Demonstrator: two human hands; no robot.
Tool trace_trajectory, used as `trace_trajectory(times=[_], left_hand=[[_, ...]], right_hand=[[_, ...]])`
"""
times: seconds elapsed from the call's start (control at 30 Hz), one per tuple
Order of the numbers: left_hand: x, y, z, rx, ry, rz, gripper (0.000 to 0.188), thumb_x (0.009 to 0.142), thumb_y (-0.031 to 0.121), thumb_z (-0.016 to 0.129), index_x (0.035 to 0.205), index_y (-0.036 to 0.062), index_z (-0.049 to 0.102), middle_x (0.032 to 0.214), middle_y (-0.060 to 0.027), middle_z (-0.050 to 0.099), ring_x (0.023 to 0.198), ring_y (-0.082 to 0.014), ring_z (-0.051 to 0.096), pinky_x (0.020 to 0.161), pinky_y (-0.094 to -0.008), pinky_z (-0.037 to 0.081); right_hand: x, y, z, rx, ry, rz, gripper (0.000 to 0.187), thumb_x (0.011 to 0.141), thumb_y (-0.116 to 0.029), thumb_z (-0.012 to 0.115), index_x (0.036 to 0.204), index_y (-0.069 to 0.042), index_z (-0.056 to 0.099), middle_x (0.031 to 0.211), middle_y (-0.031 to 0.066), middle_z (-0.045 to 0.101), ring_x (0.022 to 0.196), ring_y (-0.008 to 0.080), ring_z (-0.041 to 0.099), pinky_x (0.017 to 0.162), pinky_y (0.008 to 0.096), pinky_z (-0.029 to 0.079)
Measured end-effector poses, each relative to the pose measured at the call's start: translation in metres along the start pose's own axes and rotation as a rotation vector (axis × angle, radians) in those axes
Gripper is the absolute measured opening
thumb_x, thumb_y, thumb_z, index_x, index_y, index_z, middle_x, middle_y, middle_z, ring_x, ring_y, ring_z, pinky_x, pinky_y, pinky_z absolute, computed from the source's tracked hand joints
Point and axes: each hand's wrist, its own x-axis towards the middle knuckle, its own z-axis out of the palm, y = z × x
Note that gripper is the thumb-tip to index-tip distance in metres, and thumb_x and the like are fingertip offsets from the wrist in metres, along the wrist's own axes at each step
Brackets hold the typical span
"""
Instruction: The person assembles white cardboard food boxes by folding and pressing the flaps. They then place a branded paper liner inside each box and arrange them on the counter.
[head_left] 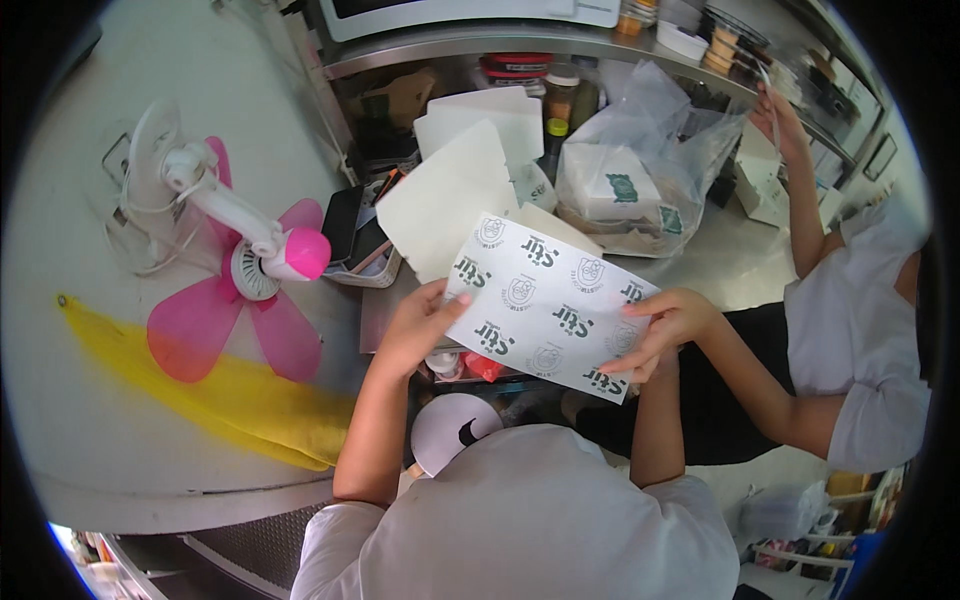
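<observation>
A white paper sheet (545, 310) printed with a repeated dark green pattern is held out flat in front of me. My left hand (425, 320) grips its left edge, thumb on top. My right hand (660, 368) is mostly hidden behind a co-worker's hand (675, 325) at the sheet's lower right corner, so its fingers do not show clearly. The co-worker's fingers lie on the sheet's right edge. Just beyond it, unfolded off-white card pieces (455, 195) lie overlapping on the counter.
Behind stands a clear plastic bag (645, 170) with white boxes inside. A small basket (375, 270) holds a phone. A pink-bladed fan (255, 270) and yellow cloth (230, 390) are at left. The co-worker's other hand (780, 120) is raised near the steel shelf (560, 40).
</observation>
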Motion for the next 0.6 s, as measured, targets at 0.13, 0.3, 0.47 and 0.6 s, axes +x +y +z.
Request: trace_trajectory(times=[0.13,0.3,0.47,0.6], left_hand=[[0.008,-0.005,0.003,0.039,0.057,-0.105,0.038,0.081,0.019,0.069,0.107,-0.0067,0.058,0.092,-0.0093,0.065,0.078,-0.0125,0.061,0.073,-0.0247,0.047],[0.006,-0.012,0.002,-0.007,0.135,-0.131,0.041,0.078,0.022,0.073,0.104,-0.0063,0.058,0.09,-0.0104,0.066,0.074,-0.0139,0.063,0.066,-0.0263,0.05],[-0.007,0.005,0.007,0.022,0.1,-0.027,0.038,0.079,0.025,0.072,0.101,-0.004,0.061,0.084,-0.0105,0.066,0.07,-0.0118,0.062,0.06,-0.0238,0.048],[-0.01,0.027,0.003,0.217,-0.007,-0.063,0.034,0.079,0.024,0.071,0.098,-0.0034,0.063,0.076,-0.0085,0.066,0.057,-0.0094,0.06,0.045,-0.0215,0.046]], right_hand=[[0.007,-0.004,-0.008,-0.255,-0.019,-0.063,0.053,0.095,-0.032,0.036,0.134,0.004,0.032,0.13,0.021,0.046,0.117,0.0312,0.049,0.097,0.0452,0.04],[0.039,0.003,-0.022,0.57,-0.255,0.027,0.051,0.096,-0.034,0.037,0.135,-0.002,0.034,0.126,0.0207,0.05,0.114,0.0287,0.051,0.095,0.0416,0.042],[0.04,-0.011,-0.017,0.054,-0.043,-0.003,0.053,0.094,-0.036,0.044,0.136,-0.004,0.033,0.122,0.0198,0.053,0.107,0.0263,0.055,0.092,0.0386,0.045],[0.048,-0.034,0.011,-0.059,-0.216,0.129,0.064,0.088,-0.03,0.059,0.138,-0.004,0.028,0.12,0.0185,0.054,0.105,0.0245,0.056,0.092,0.0359,0.044]])
